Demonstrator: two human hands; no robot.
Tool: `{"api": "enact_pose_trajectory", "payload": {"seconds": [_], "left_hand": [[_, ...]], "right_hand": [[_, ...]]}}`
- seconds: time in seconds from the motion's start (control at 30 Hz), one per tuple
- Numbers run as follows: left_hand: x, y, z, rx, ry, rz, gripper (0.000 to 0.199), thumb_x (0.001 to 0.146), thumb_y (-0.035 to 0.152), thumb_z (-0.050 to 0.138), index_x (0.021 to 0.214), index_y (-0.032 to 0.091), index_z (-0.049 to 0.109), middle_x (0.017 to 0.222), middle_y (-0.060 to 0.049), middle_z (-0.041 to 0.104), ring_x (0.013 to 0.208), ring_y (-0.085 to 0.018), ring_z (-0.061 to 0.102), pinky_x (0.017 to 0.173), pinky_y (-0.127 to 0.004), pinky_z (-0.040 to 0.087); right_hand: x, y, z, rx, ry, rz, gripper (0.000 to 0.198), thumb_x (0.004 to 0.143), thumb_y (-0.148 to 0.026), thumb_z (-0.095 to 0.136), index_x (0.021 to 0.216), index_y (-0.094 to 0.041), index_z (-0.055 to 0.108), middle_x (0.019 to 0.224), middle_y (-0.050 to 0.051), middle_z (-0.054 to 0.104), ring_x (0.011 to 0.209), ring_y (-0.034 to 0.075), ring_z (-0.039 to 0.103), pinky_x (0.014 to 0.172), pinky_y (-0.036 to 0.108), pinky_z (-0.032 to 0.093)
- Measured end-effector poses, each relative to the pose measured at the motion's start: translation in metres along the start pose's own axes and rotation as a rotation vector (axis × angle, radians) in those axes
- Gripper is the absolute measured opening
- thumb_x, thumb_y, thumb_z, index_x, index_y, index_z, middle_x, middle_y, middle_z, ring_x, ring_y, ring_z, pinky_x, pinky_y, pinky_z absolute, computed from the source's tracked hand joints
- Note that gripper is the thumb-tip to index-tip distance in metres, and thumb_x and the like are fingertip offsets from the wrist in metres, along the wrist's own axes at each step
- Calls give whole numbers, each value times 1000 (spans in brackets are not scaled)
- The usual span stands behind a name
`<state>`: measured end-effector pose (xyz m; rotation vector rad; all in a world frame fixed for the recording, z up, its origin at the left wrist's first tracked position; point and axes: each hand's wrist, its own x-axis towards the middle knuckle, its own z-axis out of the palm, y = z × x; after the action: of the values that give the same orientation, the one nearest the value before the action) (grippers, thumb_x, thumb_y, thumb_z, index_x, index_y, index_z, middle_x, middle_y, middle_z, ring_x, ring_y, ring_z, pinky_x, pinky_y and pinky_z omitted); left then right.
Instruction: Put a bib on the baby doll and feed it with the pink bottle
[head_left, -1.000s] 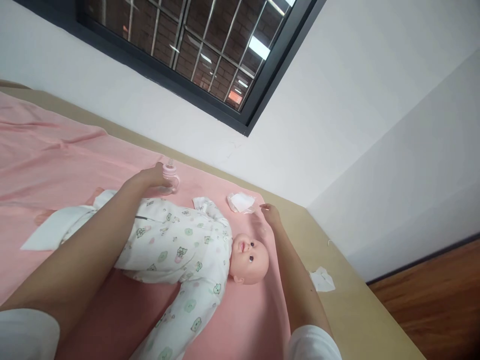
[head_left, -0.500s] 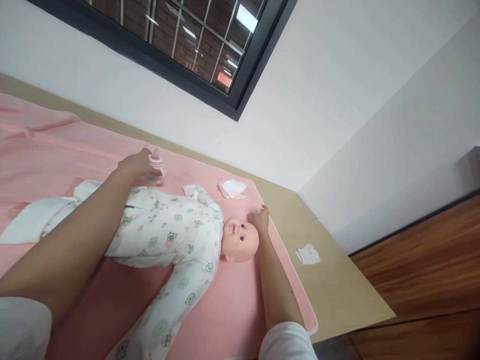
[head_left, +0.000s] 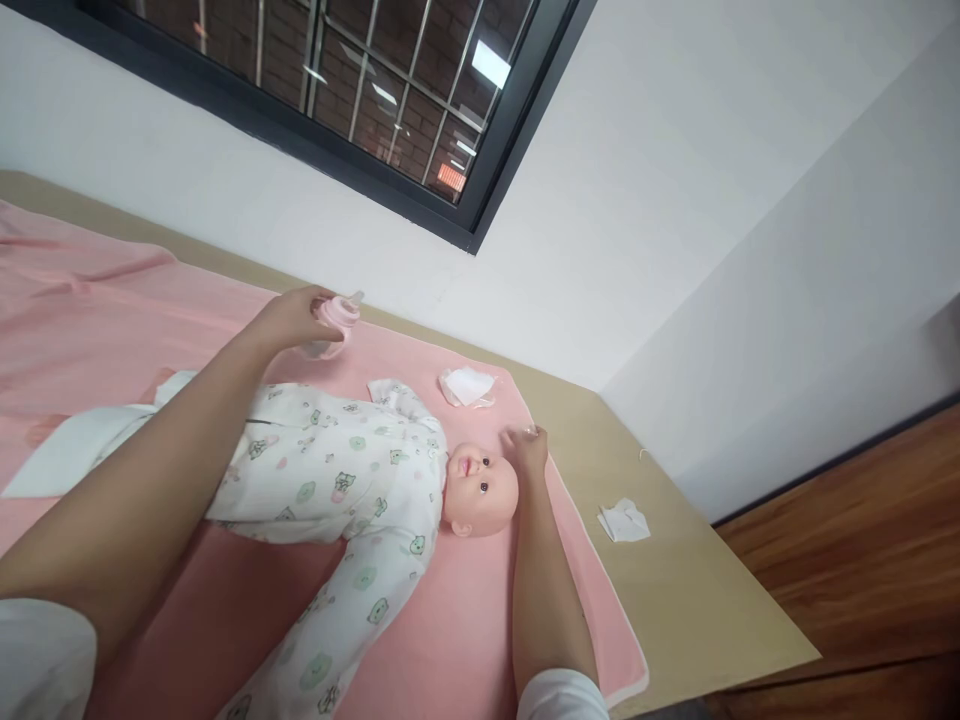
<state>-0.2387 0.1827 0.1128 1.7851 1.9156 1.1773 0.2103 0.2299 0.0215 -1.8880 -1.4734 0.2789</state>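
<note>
My left hand (head_left: 296, 318) is closed around a baby bottle (head_left: 339, 314) with a pink collar and a clear teat. It holds the bottle tilted, teat towards the upper right, above the pink blanket (head_left: 450, 640). Beyond the doll's head (head_left: 480, 490), my right hand (head_left: 529, 448) has its fingers closed on a small clear piece (head_left: 531, 432), mostly hidden by the fingers. Between my arms the baby doll (head_left: 337, 470) lies on its back in a white patterned suit, its head to the right.
A clear packet with a white pad (head_left: 468, 386) lies on the blanket past the doll. Folded white cloth (head_left: 624, 520) rests on the bare tabletop (head_left: 675, 590) at the right. Behind the table stand a white wall (head_left: 540, 300) and a dark-framed window (head_left: 469, 225).
The bottle has moved right and slightly up in my left hand, tipping from nearly upright to leaning right. My right hand has shifted slightly right with the clear piece.
</note>
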Motion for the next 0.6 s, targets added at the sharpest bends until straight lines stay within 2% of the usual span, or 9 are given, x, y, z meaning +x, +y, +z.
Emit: {"api": "enact_pose_trajectory", "payload": {"seconds": [0.13,0.17,0.23,0.3,0.37,0.43,0.6], "left_hand": [[-21,54,-10,-130,-94,54,82,70,35,67,145,20,37,130,-8,61,106,-23,59,85,-30,47],[-28,67,-10,-136,-101,86,84,69,34,66,146,22,35,129,-7,62,105,-23,60,85,-29,48],[-41,92,-4,-87,-78,117,83,69,36,65,147,25,36,122,-6,65,101,-25,63,79,-31,49],[-55,112,5,-1,-83,124,83,67,38,65,145,26,39,110,-6,68,93,-28,65,73,-32,48],[-69,127,14,62,-110,174,86,65,38,64,145,25,37,101,-5,69,86,-29,66,70,-33,47],[-81,139,22,101,-141,254,87,65,38,63,146,24,34,95,-4,69,82,-30,65,72,-34,46],[-97,149,31,152,-161,382,85,67,37,60,146,19,34,96,-5,70,90,-32,63,91,-41,42]], "right_hand": [[-2,-38,-19,432,-82,-9,39,83,-50,62,107,-20,58,107,9,72,102,20,70,88,33,59],[-5,-52,-26,664,-145,-29,38,79,-47,69,103,-20,58,108,9,71,103,20,70,93,33,58],[-16,-82,-42,1020,-298,-103,43,69,-43,81,98,-21,59,107,6,71,104,20,70,102,36,55],[-33,-110,-57,1219,-379,-151,46,68,-46,83,99,-23,58,108,5,71,106,20,71,107,38,53],[-53,-131,-67,1298,-412,-175,50,72,-50,81,107,-24,56,111,4,70,104,20,72,108,40,52],[-73,-146,-73,1283,-408,-214,55,75,-50,78,116,-26,52,117,4,68,103,19,72,108,40,52],[-102,-162,-73,1084,-354,-382,62,78,-52,74,131,-30,49,132,6,59,114,20,66,107,41,50]]}}
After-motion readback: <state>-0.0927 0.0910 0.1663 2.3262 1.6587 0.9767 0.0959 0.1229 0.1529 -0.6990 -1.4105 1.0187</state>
